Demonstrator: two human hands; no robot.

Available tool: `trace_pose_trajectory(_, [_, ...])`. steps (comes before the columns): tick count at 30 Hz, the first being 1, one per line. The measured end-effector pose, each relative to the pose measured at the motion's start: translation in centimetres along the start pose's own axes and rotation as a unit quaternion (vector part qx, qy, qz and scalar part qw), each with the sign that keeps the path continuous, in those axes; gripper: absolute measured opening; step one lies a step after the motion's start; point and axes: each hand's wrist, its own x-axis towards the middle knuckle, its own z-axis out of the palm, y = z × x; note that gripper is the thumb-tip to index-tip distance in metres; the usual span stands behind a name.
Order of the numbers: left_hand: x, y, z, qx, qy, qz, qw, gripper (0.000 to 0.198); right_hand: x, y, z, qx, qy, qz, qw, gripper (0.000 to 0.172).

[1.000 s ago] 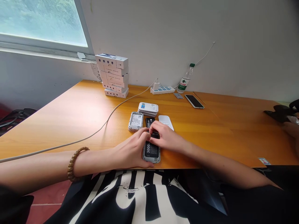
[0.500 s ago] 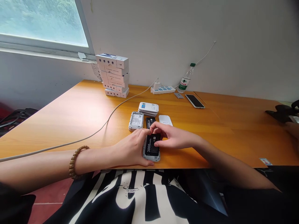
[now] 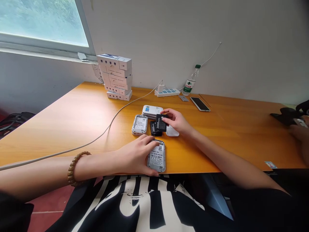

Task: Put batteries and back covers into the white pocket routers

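Observation:
At the near table edge, my left hand (image 3: 135,154) grips the sides of a white electronic device (image 3: 156,158). Its back is off, and a printed label shows inside the bare battery bay. My right hand (image 3: 178,122) pinches a black 3000mAh battery (image 3: 159,124) above another black battery (image 3: 153,129), which it partly covers. Left of the batteries lies a short stack of open-backed devices (image 3: 140,123). Behind them are stacked white devices (image 3: 149,110) with stickers on top. A white cover (image 3: 173,132) lies under my right hand, partly hidden by it.
White boxes (image 3: 118,77) are stacked at the back left. A cable (image 3: 109,124) crosses the table to a power strip (image 3: 167,92). A water bottle (image 3: 189,84) and a smartphone (image 3: 200,104) stand and lie at the back. Another person's hand (image 3: 300,132) shows at far right.
My right hand has lifted the battery out of the device and carried it away from me, over the other battery. My left hand stays on the device, whose label is now uncovered.

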Motion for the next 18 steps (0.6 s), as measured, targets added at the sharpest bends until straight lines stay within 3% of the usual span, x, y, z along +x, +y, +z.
trace_pose_trajectory(4, [0.0, -0.4, -0.1, -0.001, -0.016, 0.053, 0.998, 0.074, 0.4, 1.4, 0.9, -0.031, -0.031, -0.022, 0.999, 0.030])
trace_pose_trajectory(7, [0.0, -0.7, -0.3, -0.010, -0.035, 0.083, 0.996, 0.075, 0.3, 1.7, 1.2, -0.097, -0.018, -0.047, 0.994, 0.028])
trace_pose_trajectory(10, [0.0, -0.9, -0.4, -0.016, -0.041, 0.097, 0.994, 0.078, -0.1, 1.3, 1.1, -0.203, 0.001, -0.089, 0.975, 0.026])
trace_pose_trajectory(13, [0.0, -1.0, -0.3, -0.013, -0.049, 0.116, 0.992, 0.082, -0.6, 0.6, 0.9, -0.284, -0.025, -0.130, 0.950, 0.029])
trace_pose_trajectory(15, [0.1, -1.1, -0.3, -0.016, -0.053, 0.123, 0.991, 0.084, -0.9, 0.2, 0.7, -0.312, -0.057, -0.138, 0.938, 0.040])
trace_pose_trajectory(18, [0.1, -1.3, -0.3, -0.028, -0.053, 0.125, 0.990, 0.079, -1.1, 0.1, 0.2, -0.336, -0.119, -0.127, 0.926, 0.073])
